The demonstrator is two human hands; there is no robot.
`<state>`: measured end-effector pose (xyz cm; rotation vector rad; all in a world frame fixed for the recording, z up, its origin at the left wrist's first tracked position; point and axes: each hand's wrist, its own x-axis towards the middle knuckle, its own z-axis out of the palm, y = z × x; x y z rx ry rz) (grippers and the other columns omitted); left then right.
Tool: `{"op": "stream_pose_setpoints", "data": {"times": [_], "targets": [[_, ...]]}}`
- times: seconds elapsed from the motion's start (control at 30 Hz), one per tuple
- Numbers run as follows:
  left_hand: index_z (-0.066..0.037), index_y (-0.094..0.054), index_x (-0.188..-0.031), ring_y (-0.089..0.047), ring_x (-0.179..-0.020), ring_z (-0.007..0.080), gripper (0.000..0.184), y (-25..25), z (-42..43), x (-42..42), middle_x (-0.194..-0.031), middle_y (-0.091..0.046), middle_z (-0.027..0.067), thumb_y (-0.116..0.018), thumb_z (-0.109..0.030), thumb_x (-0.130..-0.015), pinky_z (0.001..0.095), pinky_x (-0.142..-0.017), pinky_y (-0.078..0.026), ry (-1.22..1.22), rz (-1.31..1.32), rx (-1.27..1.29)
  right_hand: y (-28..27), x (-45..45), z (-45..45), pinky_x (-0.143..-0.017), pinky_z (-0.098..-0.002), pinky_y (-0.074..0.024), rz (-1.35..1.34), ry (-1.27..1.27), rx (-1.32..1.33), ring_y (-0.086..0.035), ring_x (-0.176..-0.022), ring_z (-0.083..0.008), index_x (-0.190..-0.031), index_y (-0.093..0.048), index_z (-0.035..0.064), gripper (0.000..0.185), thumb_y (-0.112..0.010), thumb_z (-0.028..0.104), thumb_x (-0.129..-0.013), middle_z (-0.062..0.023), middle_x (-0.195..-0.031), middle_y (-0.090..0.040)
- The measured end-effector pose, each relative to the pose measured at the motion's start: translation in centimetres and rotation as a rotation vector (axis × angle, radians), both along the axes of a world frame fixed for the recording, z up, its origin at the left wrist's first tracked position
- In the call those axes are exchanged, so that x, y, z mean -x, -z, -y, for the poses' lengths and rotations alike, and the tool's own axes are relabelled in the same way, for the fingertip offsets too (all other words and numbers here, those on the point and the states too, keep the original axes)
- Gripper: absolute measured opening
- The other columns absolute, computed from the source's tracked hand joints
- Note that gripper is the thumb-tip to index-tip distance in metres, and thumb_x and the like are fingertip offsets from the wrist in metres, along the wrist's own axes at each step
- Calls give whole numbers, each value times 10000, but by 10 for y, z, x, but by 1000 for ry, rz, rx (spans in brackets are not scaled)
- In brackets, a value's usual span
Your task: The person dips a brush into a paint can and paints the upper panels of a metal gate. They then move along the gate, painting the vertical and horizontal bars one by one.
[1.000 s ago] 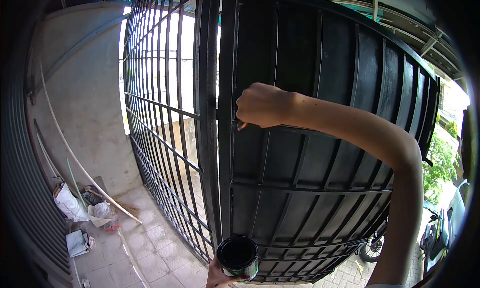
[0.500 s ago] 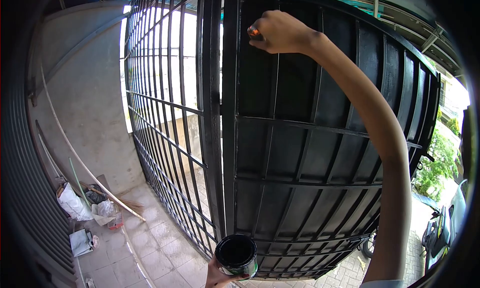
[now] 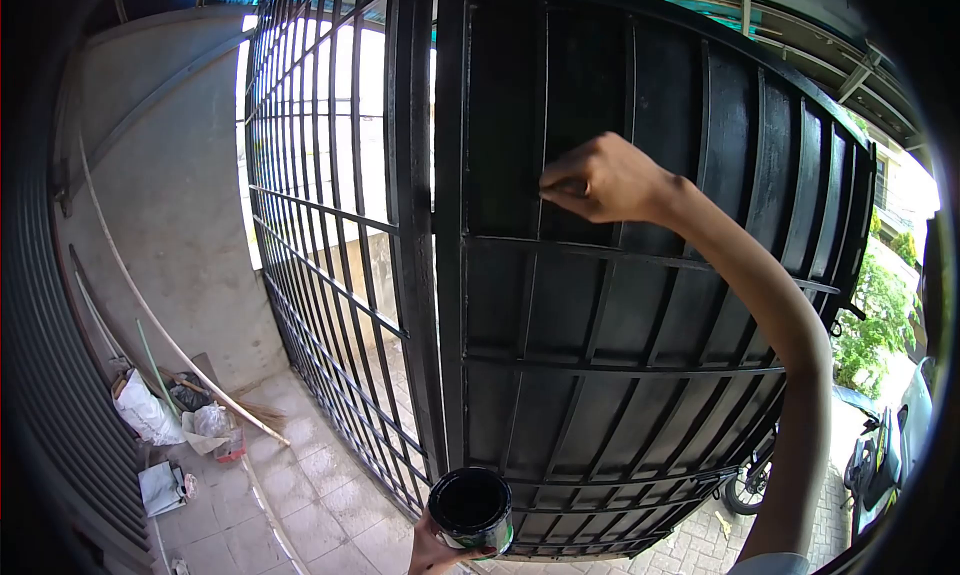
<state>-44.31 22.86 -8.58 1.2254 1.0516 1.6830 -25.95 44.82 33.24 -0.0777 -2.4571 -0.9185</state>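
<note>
Clamped around the round, open-topped metal can [image 3: 470, 510] with a dark inside and rim, the left hand [image 3: 432, 553] holds it upright, the fingers against its lower side; above and to the right of that grip, the right hand [image 3: 610, 180] is raised with its fingers drawn together, though what they hold cannot be made out; just beyond the right hand stands the black ribbed metal gate panel [image 3: 580, 305]; whether the fingers touch it is unclear.

Left of both grips rises the black open-barred metal gate [image 3: 335, 210]; farther left and lower lie the crumpled white sack [image 3: 147, 407] and the long pale curved pole [image 3: 150, 310], in front of the grey plastered wall [image 3: 185, 205]; beyond the panel's lower right edge shows the black spoked wheel [image 3: 748, 487].
</note>
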Motion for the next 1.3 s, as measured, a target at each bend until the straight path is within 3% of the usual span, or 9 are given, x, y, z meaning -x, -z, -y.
{"op": "stream_pose_setpoints", "data": {"times": [0.1,0.23,0.3,0.37,0.5,0.63,0.97,1.17,1.3], "targets": [[7,-493,-1250,-568,-1123,196,1001,-1,3,-6,-1184,-609,107,-959,-131,-375,371,-1010,-424,-27,-74,33,-44,-2,-6,-562,-324,-523,-195,-47,-251,-648,-609,-237,-836,-646,87,53,-642,140,-833,-68,-688,-664],[6,-496,-1244,-571,-1120,198,999,-1,2,-8,-1183,-610,108,-961,-137,-372,374,-1010,-425,-24,-92,-20,-34,2,-7,-526,-324,-509,-176,-80,-344,-643,-601,-219,-873,-638,86,107,-678,149,-797,-55,-722,-652],[6,-493,-1245,-571,-1120,199,1004,5,4,-3,-1183,-609,108,-961,-136,-369,375,-1012,-425,-2,-55,-19,9,2,-13,-523,-331,-511,80,133,-246,-634,-582,-228,-872,-602,77,157,-689,135,-755,-45,-705,-620],[6,-490,-1247,-572,-1119,199,1010,0,6,-4,-1183,-609,108,-961,-132,-365,376,-1014,-425,-32,-26,-5,38,12,-3,-509,-309,-504,173,78,-94,-620,-568,-199,-762,-627,78,86,-679,138,-794,-46,-621,-606],[14,-470,-1261,-573,-1115,204,1018,1,4,-3,-1184,-604,116,-959,-149,-384,372,-1010,-427,-32,-21,-25,17,38,-8,-546,-308,-498,81,-45,101,-634,-574,-214,-776,-646,48,107,-649,140,-831,-65,-633,-641],[24,-445,-1279,-576,-1109,209,1009,7,2,-3,-1188,-595,133,-953,-186,-434,364,-995,-435,-13,-61,-48,-5,73,-20,-623,-268,-537,141,105,465,-663,-580,-164,-851,-670,28,155,-636,178,-861,-69,-643,-659],[11,-508,-1225,-582,-1098,199,984,0,9,-1,-1156,-622,103,-964,-135,-366,362,-999,-434,-74,-17,11,-23,74,-13,-646,-290,-557,263,523,629,-669,-590,-144,-781,-611,11,170,-650,166,-839,-72,-614,-649],[9,-498,-1236,-577,-1105,198,1000,4,9,1,-1165,-616,101,-963,-129,-361,361,-995,-439,-71,-47,-14,-21,80,-3,-617,-271,-547,237,464,494,-674,-592,-154,-803,-617,1,186,-667,178,-827,-84,-608,-648],[7,-488,-1247,-570,-1114,200,1010,4,10,1,-1180,-607,103,-961,-120,-363,366,-999,-436,-55,3,12,-24,34,10,-609,-253,-553,15,217,439,-671,-585,-142,-821,-658,5,168,-662,173,-832,-67,-600,-639]]}}
